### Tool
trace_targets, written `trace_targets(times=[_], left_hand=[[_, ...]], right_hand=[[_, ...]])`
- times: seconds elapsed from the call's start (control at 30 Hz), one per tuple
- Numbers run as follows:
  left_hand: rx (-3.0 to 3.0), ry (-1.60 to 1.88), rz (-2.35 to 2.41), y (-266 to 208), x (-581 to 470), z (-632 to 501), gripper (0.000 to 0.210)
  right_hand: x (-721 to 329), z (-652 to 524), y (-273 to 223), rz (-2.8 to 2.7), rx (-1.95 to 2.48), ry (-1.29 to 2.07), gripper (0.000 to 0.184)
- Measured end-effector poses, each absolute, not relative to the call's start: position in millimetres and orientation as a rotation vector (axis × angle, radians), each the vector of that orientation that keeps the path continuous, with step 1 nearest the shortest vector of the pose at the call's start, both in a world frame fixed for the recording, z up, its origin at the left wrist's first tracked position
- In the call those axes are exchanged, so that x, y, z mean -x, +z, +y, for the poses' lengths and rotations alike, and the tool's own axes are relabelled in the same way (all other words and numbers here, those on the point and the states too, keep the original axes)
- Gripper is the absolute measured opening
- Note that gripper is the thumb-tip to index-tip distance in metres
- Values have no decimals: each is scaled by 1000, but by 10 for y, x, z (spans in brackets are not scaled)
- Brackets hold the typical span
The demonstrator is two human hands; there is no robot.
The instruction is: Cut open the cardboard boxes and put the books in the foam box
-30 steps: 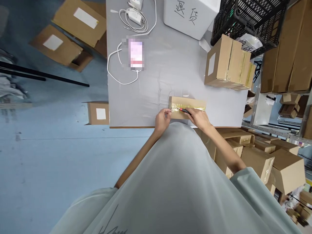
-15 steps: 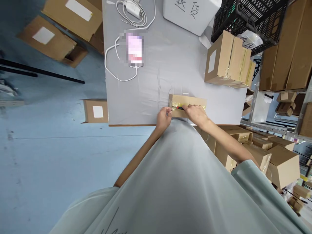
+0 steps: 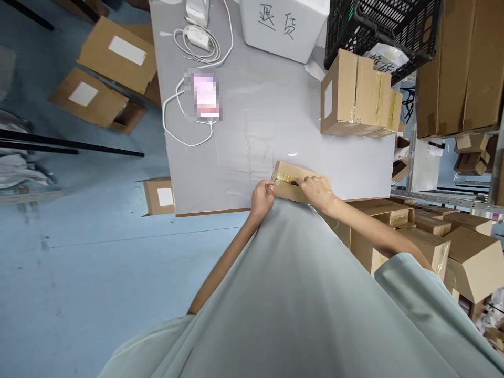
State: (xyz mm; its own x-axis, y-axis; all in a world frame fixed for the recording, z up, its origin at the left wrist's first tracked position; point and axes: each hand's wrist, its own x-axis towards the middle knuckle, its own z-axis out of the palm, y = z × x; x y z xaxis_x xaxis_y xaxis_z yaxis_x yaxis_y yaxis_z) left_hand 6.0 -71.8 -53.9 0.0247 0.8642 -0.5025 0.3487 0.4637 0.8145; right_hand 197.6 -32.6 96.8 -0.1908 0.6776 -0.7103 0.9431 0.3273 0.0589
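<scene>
A small cardboard box point(image 3: 290, 194) with yellowish clear tape along its top lies at the near edge of the table, slightly turned. My left hand point(image 3: 262, 200) is closed at its left end, fingertips gripping the corner. Over the right part of the box, my right hand point(image 3: 316, 193) is wrapped around a slim black-and-red box cutter point(image 3: 293, 183). Its tip points left onto the tape; the blade itself is too small to make out.
Taped cartons point(image 3: 346, 100) stand at the table's right, before a black crate point(image 3: 381, 31) and a white bin point(image 3: 283, 26). A phone point(image 3: 206, 97) with a white cable point(image 3: 189, 144) lies at left. More boxes point(image 3: 425, 247) crowd below right; others point(image 3: 118, 52) sit left of the table.
The small box has turned clockwise, its right end now nearer my body. Both hands stay on it, the box cutter still over the tape. The whole view has shifted and tilted slightly.
</scene>
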Motion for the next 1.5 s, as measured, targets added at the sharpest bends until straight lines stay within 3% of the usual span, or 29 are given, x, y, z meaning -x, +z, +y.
trace_targets(times=[0.3, 0.53, 0.63, 0.8, 0.97, 1.5], left_hand=[[-878, 558, 1631, -449, -168, -672, 22], [-975, 466, 1796, -372, -239, -637, 24], [-1202, 312, 1888, -283, -222, -581, 25], [-1487, 220, 1946, -141, -343, -356, 40], [-1495, 78, 1987, -88, -491, -146, 31], [-1341, 26, 2213, -142, -660, -242, 28]], right_hand=[[-3293, -945, 1011, 1758, -1662, -520, 41], [-4364, -1280, 773, 1855, -1912, -637, 29], [-4499, -1446, 415, 1818, -2288, -888, 35], [-4093, -1502, -440, 1291, -2902, -1725, 66], [-3646, -1348, -934, 789, -3042, -2232, 67], [-3566, -1313, -1223, 767, -2881, -2564, 55]])
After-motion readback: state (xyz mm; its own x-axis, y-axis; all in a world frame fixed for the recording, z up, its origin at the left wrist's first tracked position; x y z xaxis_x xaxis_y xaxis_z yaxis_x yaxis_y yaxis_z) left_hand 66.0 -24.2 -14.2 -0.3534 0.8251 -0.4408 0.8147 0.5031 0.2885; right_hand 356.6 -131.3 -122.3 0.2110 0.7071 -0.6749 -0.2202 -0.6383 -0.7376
